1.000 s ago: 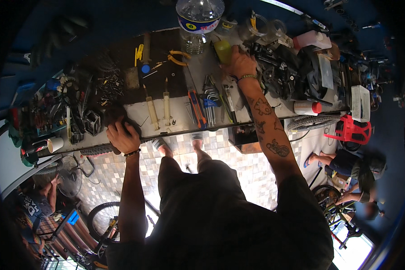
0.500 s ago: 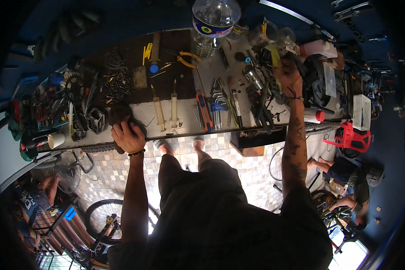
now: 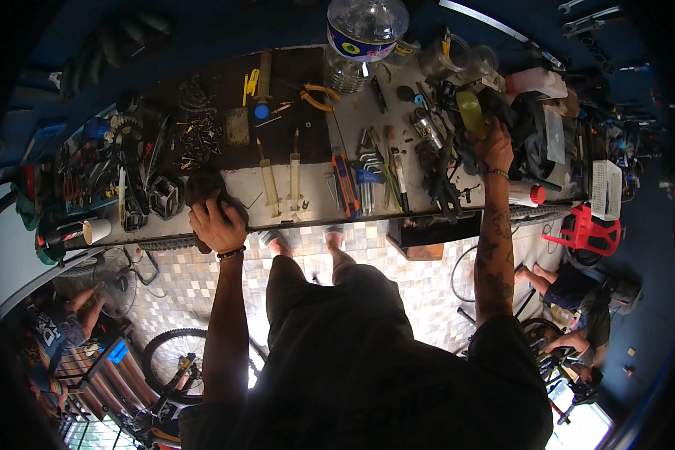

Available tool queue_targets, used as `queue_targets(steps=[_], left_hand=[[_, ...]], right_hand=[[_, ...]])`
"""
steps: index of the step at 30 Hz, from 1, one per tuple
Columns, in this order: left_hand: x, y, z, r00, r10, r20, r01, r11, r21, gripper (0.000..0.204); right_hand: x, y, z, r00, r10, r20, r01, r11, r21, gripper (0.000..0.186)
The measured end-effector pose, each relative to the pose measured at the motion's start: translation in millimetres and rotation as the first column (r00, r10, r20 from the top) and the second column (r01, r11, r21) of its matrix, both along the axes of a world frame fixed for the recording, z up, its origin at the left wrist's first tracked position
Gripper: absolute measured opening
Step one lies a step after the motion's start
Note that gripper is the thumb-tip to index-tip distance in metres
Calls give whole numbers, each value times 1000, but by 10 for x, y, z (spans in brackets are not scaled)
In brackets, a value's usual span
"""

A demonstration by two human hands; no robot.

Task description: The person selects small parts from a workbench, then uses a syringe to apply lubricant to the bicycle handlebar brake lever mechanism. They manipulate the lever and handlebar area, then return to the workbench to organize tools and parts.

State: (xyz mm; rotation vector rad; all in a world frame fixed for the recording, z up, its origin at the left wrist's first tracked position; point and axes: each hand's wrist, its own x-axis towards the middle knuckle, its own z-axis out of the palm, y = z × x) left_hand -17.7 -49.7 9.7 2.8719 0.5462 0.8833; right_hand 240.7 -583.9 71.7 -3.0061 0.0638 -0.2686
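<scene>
My left hand (image 3: 216, 226) is closed over a dark brown, rounded object (image 3: 204, 184) at the bench's front edge. Its kind is hard to make out in the shadow. On the right, my right hand (image 3: 493, 151) has its fingers closed at the lower end of a flat, yellow-green translucent piece (image 3: 470, 112), above a heap of dark parts. Two syringes (image 3: 295, 172) with amber-tinted barrels lie beyond my left hand. Beside them are an orange-and-blue cutter-like tool (image 3: 345, 184) and a hex key set (image 3: 368, 178) in a blue holder.
A large clear bottle (image 3: 356, 71) stands at the back of the bench, near orange-handled pliers (image 3: 319, 97). Loose bolts (image 3: 197, 142) and pedals (image 3: 165, 196) lie left. A red-capped bottle (image 3: 529, 195) sits right. Two people (image 3: 577, 300) are below, one each side, near bicycles.
My right hand has drawn slightly back toward me, and the yellow-green piece has turned to show its broad face. My left hand stays on the dark object. The view has shifted slightly.
</scene>
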Motion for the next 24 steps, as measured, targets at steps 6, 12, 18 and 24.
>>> queue_targets(steps=[6,12,18,24], left_hand=[[6,-3,-38,1000,4,-5,-4,1000,-24,34],[8,-8,-25,999,-13,35,14,1000,-26,33],[-29,21,-44,1000,1,-24,-1,1000,-28,35],[-16,24,-70,999,16,-46,-15,999,32,36]], right_hand=[[21,-98,-37,999,33,14,-33,999,42,64],[45,-174,-140,997,64,35,-65,997,32,62],[24,-175,-192,993,85,83,-91,993,79,58],[20,-165,-219,995,64,78,-65,998,9,56]])
